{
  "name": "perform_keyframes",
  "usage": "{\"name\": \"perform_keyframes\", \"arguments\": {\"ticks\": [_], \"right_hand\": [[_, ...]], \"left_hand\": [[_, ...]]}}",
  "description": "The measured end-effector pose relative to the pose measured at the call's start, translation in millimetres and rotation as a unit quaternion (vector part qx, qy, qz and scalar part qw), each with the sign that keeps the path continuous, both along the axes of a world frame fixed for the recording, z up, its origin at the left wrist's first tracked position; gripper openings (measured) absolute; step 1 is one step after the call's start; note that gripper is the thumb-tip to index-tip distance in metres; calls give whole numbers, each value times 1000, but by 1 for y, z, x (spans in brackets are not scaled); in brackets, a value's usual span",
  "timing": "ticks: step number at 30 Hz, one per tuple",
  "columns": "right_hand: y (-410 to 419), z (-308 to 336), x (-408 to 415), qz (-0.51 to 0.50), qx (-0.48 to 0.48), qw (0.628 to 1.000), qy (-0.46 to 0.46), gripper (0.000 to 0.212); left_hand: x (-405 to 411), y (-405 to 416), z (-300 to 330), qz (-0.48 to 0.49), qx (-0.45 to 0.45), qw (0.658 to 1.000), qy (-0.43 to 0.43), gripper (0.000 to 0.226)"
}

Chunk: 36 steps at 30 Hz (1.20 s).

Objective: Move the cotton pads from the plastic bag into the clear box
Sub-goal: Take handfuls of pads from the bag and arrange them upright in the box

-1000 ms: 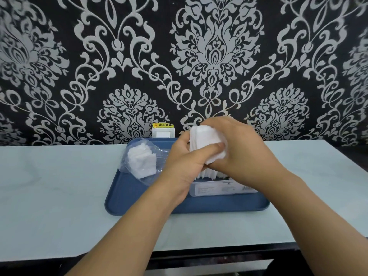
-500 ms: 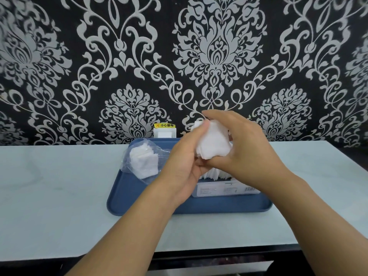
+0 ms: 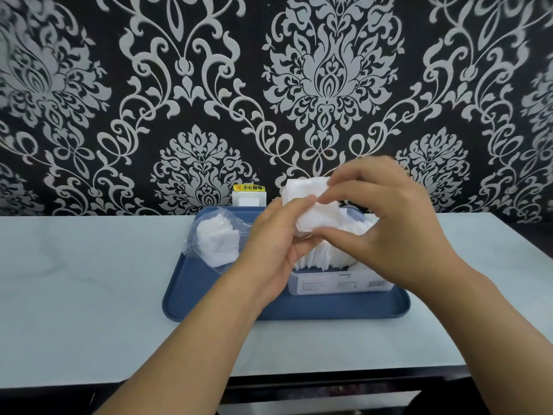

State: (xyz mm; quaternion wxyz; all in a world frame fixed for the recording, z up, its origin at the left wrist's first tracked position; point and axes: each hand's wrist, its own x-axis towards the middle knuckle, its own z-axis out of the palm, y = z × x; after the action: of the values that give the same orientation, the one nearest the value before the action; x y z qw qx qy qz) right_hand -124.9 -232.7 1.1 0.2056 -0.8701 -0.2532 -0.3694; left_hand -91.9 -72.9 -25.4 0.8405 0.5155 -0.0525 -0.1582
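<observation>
Pads (image 3: 314, 206) between both hands (image 3: 335, 235)

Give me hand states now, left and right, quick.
Left hand: closed on the stack of cotton pads, held above the clear box.
Right hand: closed on the same stack, fingertips pinching its top edge.

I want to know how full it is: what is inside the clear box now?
White cotton pads stand packed in the clear box. Both hands cover its right and back parts.
</observation>
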Motion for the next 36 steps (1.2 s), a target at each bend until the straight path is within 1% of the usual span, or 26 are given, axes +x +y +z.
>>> {"name": "perform_keyframes", "arguments": {"ticks": [1, 4, 6, 7, 11, 13, 16, 19, 21, 22, 24, 26, 28, 31, 33, 36], "right_hand": [[0, -3, 1, 6, -6, 1000, 7, 34], [-2, -9, 5, 13, -23, 999, 30, 36], [-3, -11, 6, 5, -9, 999, 38, 33], [-4, -11, 6, 5, 8, 999, 45, 29], [-8, -12, 8, 42, 82, 992, 87, 14], [-9, -11, 8, 45, 116, 986, 106, 6], [-10, -12, 9, 16, 158, 982, 100, 6], [-6, -13, 10, 1, 186, 978, 100, 7], [-2, -14, 9, -12, 202, 976, 84, 7], [0, -13, 8, -29, 212, 975, 53, 8], [3, -10, 8, -78, 227, 970, -48, 12], [5, -7, 8, -110, 195, 963, -150, 15], [8, -10, 9, -100, 117, 965, -213, 14], [16, -20, 15, -66, 27, 974, -215, 9], [19, -25, 19, -48, 4, 977, -207, 7], [20, -26, 21, -40, -1, 981, -192, 7]], "left_hand": [[0, 0, 0, -4, -3, 1000, 3, 31], [-1, 0, 3, -10, -21, 1000, 19, 37], [-1, 1, 3, -9, -29, 999, 30, 46], [-1, 2, 3, -9, -28, 999, 31, 46], [1, 3, 1, -14, -16, 999, 33, 35], [1, 3, 1, -13, -19, 999, 36, 33], [1, 1, 2, -14, -26, 999, 35, 31], [0, -2, 0, -9, -7, 1000, 16, 23], [1, -4, -2, 7, 5, 1000, 15, 23], [1, -4, -3, 16, 9, 1000, 14, 22], [0, -5, -3, 30, 8, 999, 13, 15], [-2, -7, -2, 36, -3, 999, 19, 12], [-3, -7, -1, 30, -11, 999, 20, 13], [-4, -6, -1, 9, -13, 1000, 7, 24], [-4, -5, -1, 11, -13, 1000, 3, 25], [-3, -3, -2, 15, -21, 1000, 9, 26]]}}
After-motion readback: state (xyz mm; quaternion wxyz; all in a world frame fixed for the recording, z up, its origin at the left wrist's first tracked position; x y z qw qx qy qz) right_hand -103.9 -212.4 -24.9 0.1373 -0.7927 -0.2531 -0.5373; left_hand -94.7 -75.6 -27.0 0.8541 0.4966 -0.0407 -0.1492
